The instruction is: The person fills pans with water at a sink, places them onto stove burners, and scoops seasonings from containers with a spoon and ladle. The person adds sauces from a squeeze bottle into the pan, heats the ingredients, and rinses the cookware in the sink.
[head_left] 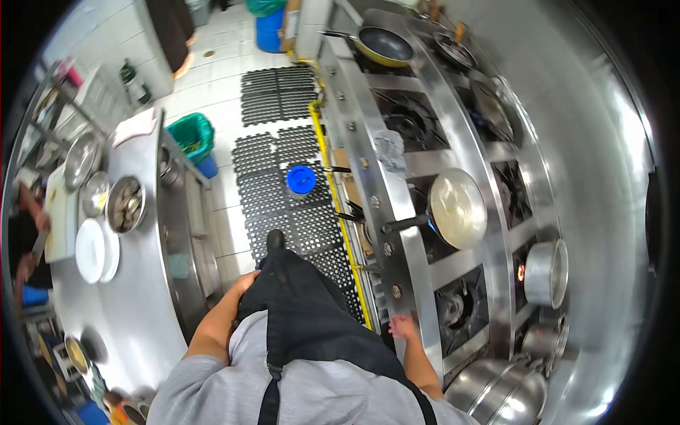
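Observation:
My left hand [246,280] is at my side against the black apron [312,312], near the steel counter; part of it is hidden, and its visible fingers look loosely stretched with nothing in them. Beside the stove's front edge hangs my right hand [402,327], fingers a little apart and holding nothing, just below a stove knob [397,291]. Ahead of that hand a light-coloured frying pan [457,208] sits on a burner, a blue flame by its rim, its black handle pointing towards me. A grey cloth [389,150] lies on the stove's front rail.
A yellow pan [384,47] and a steel pot [546,274] stand on the stove. The counter [134,304] carries white plates [91,251] and a steel bowl [126,205]. A blue-lidded container [301,180] stands on the rubber mat [263,212]. Another person's arm shows far left.

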`<state>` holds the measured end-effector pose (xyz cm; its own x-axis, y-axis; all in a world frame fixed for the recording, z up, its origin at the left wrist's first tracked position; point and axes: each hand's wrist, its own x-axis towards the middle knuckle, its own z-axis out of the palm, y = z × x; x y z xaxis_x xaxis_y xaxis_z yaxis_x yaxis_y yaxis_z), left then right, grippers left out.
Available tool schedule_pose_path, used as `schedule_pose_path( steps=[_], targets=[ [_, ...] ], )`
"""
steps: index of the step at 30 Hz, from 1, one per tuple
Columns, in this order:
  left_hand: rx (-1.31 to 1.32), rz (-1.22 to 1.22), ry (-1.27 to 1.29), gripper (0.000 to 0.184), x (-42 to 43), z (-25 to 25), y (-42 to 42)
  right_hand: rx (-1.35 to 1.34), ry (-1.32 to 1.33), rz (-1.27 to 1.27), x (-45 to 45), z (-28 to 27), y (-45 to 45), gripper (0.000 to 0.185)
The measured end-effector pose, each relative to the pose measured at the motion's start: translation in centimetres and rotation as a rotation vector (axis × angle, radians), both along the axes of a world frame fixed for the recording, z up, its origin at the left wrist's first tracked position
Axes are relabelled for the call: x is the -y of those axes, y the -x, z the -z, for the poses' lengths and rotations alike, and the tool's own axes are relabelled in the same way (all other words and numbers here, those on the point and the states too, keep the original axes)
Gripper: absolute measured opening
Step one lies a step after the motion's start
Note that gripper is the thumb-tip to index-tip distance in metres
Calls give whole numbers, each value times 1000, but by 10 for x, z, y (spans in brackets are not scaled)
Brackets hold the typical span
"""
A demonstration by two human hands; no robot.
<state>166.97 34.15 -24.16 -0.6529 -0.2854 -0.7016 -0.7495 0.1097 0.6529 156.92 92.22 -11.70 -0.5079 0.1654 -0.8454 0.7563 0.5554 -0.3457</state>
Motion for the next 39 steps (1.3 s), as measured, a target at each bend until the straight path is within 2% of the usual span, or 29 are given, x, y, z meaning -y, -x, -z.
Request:
schedule_pose_path(
  steps=[1,3,4,6,7,9,12,15,19,21,23,24,26,27,28,29,33,35,36,37,39],
  targets=[
    [3,-42,7,41,10,-1,-13,56,-11,14,1,0,1,31],
    [-129,258,36,41,24,-6,-29,76,-5,-14,7,1,1,32],
    [-129,224,42,41,27,-16,-31,95,0,7,13,3,0,34],
    [314,28,-54,41,33,-44,-33,87,22,-19,22,8,-1,31],
    [310,13,-51,41,35,-56,-35,77,42,-11,28,9,0,29],
    [355,115,180,42,43,-71,-31,61,54,4,42,11,4,28],
    [272,72,242,42,55,-76,-23,59,44,13,79,-3,17,26],
    [172,101,327,42,77,-61,-9,82,41,-6,103,-3,30,24],
    [221,134,292,41,103,-58,39,97,120,-33,127,19,56,23],
    [261,319,296,41,115,-52,68,73,60,-60,139,25,68,26],
    [232,410,279,40,129,-22,95,-125,-3,-773,149,24,87,30],
    [217,491,265,39,140,-10,113,-134,-13,-761,163,25,95,30],
    [219,533,270,38,165,0,144,33,54,-531,200,15,116,32],
    [234,557,286,37,181,3,159,21,50,-544,224,7,131,32],
    [150,540,341,37,200,12,174,44,-13,-475,265,-17,149,32],
    [146,519,348,37,221,-7,193,71,-76,-405,297,-34,166,31],
    [-61,92,301,37,288,-63,256,53,123,-236,354,15,236,28],
    [-136,34,372,37,311,-68,283,-15,155,-338,398,13,277,27],
    [-110,12,277,36,323,-71,298,-70,146,-392,418,12,295,26],
    [-121,47,287,36,334,-69,312,-123,132,-438,440,4,313,26],
    [-186,-12,148,35,354,-50,334,-101,158,-542,468,15,356,26]
  ],
)
